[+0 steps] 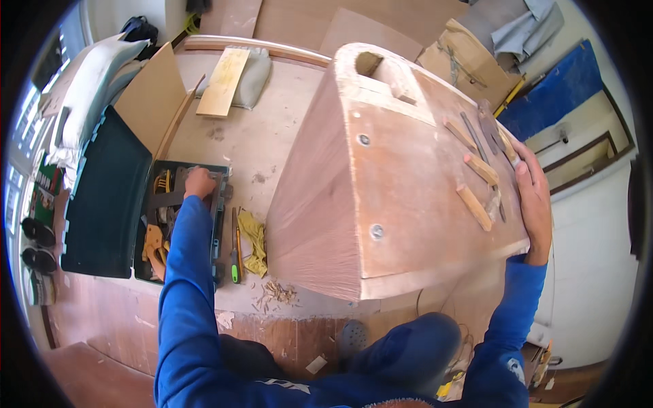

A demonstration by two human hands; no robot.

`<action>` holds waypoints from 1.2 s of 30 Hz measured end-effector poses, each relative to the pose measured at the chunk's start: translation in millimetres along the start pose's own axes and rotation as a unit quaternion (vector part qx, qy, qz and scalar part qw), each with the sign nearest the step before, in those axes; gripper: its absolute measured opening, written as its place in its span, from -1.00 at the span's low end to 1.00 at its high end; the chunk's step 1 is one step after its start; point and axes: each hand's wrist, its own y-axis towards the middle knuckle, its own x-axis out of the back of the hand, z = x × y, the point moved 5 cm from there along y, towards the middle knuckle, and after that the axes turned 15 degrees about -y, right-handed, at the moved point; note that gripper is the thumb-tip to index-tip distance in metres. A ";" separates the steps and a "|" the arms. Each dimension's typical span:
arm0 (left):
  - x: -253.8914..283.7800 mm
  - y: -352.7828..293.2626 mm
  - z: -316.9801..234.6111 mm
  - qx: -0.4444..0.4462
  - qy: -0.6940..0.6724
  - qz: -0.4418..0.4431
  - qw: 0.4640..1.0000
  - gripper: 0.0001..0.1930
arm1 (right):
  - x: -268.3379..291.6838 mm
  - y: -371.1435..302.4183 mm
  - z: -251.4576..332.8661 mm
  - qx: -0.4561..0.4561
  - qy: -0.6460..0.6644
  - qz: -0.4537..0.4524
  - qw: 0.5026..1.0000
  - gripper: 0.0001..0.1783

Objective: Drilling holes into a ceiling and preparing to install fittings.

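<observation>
My left hand reaches into the dark green toolbox, fingers curled; what they grip, if anything, is hidden. Around it lie a dark flat metal piece and a saw with an orange-tan handle. On the right, my right hand rests with fingers stretched along the far-right edge of a large wooden block. Several chisel-like tools with wooden handles lie on its top, close to that hand. The block's top also has two round metal bolts and a cut-out slot.
The toolbox's lid stands open at left. Between box and block lie a green-handled tool, a yellow cloth and wood shavings. Farther off are a plank on a sack and leaning boards.
</observation>
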 end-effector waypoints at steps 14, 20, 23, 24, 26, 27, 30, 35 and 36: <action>203.3 -64.0 -111.0 -0.139 -0.541 -0.299 0.774 -0.84 | -0.7 1.5 -6.4 0.056 0.050 -0.023 0.997 -0.50; 344.4 -183.2 -221.0 -0.162 -0.599 -0.218 0.753 -0.78 | 0.2 -13.2 -9.2 0.034 0.075 -0.019 0.996 -0.53; 417.4 -260.8 -291.9 -0.146 -0.667 -0.200 0.703 -0.77 | 12.7 -8.0 -12.4 0.045 0.067 -0.051 0.995 -0.57; 431.7 -278.4 -324.7 -0.172 -0.690 -0.120 0.693 -0.76 | 16.4 -6.6 -15.8 0.053 0.063 -0.089 0.993 -0.59; 424.1 -303.3 -392.7 -0.119 -0.766 -0.044 0.630 -0.76 | 9.9 -10.9 -25.5 -0.039 0.178 -0.052 0.982 -0.60; 416.7 -316.4 -415.4 -0.062 -0.777 -0.040 0.625 -0.76 | 10.4 -9.4 -27.4 -0.125 0.286 -0.040 0.949 -0.61; 372.5 -355.4 -487.9 0.193 -0.805 -0.045 0.559 -0.75 | 55.1 -31.8 42.6 -0.125 0.403 0.108 0.900 -0.62; 341.8 -372.9 -592.8 0.277 -0.809 -0.052 0.515 -0.90 | 147.7 -77.3 138.6 -0.207 0.527 0.411 0.715 -0.55; 331.8 -382.5 -591.3 0.270 -0.752 -0.042 0.599 -0.89 | 158.0 -86.2 131.8 -0.191 0.476 0.397 0.761 -0.55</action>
